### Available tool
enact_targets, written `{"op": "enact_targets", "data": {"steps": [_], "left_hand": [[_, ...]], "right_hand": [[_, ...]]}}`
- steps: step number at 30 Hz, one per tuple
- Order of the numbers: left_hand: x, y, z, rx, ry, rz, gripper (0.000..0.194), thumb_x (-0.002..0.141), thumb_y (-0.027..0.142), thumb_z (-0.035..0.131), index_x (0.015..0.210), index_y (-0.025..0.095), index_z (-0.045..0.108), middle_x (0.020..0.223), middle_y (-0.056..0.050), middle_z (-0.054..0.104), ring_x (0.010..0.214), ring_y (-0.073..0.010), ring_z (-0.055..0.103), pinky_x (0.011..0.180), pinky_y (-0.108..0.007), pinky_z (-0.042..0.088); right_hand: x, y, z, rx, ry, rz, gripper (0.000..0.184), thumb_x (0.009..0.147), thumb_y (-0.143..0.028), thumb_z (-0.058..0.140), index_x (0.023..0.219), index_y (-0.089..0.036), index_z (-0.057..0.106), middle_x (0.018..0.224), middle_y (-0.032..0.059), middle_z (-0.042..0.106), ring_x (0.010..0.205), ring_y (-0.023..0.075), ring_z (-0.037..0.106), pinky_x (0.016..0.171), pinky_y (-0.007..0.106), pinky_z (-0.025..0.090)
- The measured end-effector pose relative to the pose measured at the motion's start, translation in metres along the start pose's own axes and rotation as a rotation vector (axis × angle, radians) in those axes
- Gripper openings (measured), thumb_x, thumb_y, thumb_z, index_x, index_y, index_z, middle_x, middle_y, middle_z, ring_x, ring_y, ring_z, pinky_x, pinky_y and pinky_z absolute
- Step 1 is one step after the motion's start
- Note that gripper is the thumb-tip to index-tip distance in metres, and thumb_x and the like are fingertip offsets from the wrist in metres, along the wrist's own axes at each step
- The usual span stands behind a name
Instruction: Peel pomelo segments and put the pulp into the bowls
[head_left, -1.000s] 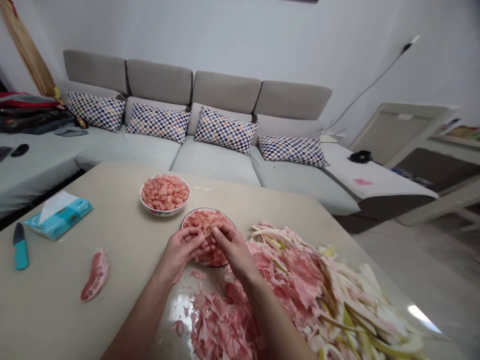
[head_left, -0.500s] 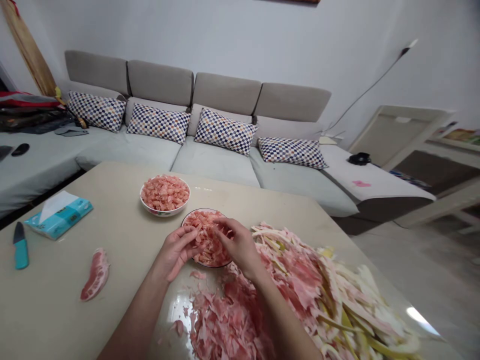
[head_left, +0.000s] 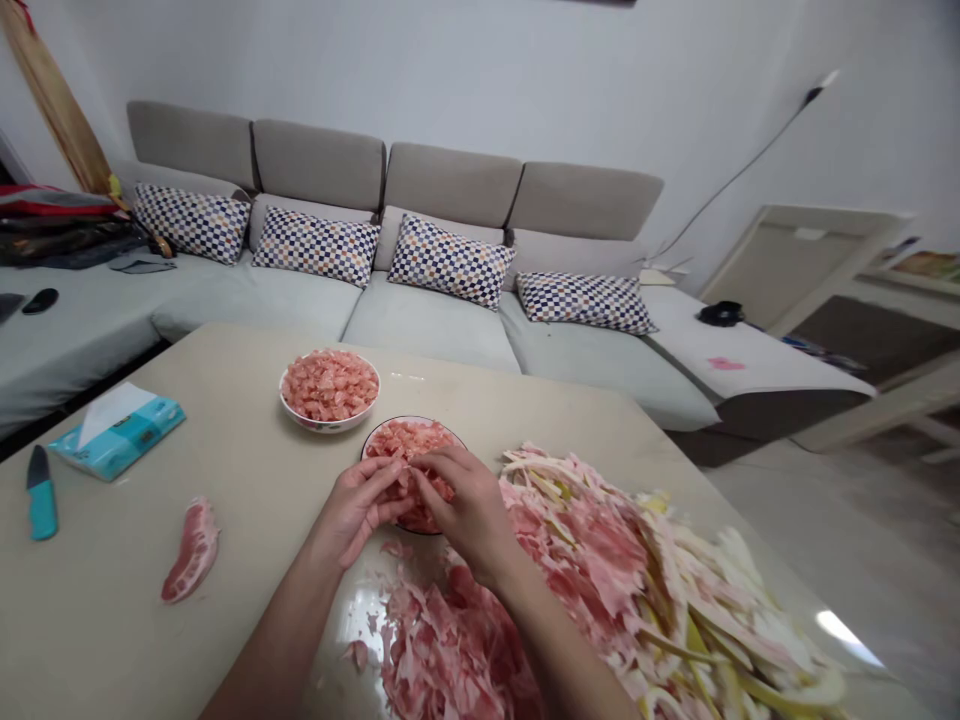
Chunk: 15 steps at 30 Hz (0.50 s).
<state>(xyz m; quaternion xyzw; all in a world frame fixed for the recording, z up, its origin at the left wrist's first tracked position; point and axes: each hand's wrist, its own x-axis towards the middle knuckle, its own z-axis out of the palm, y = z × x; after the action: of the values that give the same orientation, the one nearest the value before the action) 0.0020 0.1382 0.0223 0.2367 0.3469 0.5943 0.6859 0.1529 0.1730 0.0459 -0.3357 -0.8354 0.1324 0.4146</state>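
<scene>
Both my hands meet over a dark-rimmed bowl [head_left: 375,438] heaped with pink pomelo flesh. My left hand [head_left: 358,510] and my right hand [head_left: 459,503] pinch the same small piece of pomelo flesh [head_left: 411,485] between their fingertips, just above the bowl's near side. A second white bowl [head_left: 330,392] full of pink flesh stands further back. One unpeeled pomelo segment [head_left: 192,550] lies alone on the table at the left.
A big heap of pink membranes and white-yellow peel [head_left: 637,590] covers the table's right and near side. A tissue pack [head_left: 117,430] and a teal-handled knife [head_left: 40,492] lie at the far left of the beige table [head_left: 247,470]. A grey sofa with checked cushions [head_left: 450,262] runs behind.
My right hand reached out over the bowl half a second ago and has come back to meet the left hand again on the piece of flesh.
</scene>
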Motion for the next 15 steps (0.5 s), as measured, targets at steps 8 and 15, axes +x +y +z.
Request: {"op": "enact_targets", "data": {"steps": [8, 15], "left_hand": [[0.0, -0.003, 0.004, 0.087, 0.009, 0.054, 0.028, 0.072, 0.035, 0.078, 0.085, 0.012, 0.069, 0.084, -0.005, 0.068, 0.072, -0.0132, 0.064, 0.066, -0.024, 0.054], [-0.001, -0.007, 0.008, 0.167, 0.076, 0.128, 0.028, 0.065, 0.032, 0.082, 0.08, 0.013, 0.068, 0.072, -0.001, 0.067, 0.061, -0.0103, 0.061, 0.056, -0.018, 0.048]], "right_hand": [[-0.001, 0.003, 0.005, -0.112, -0.032, -0.014, 0.011, 0.087, -0.015, 0.05, 0.084, -0.019, 0.06, 0.08, 0.008, 0.064, 0.076, 0.0217, 0.058, 0.07, 0.034, 0.048], [-0.004, 0.006, 0.011, -0.154, -0.015, -0.044, 0.011, 0.083, -0.013, 0.051, 0.082, -0.019, 0.06, 0.079, 0.0084, 0.065, 0.075, 0.0224, 0.059, 0.07, 0.034, 0.047]]}}
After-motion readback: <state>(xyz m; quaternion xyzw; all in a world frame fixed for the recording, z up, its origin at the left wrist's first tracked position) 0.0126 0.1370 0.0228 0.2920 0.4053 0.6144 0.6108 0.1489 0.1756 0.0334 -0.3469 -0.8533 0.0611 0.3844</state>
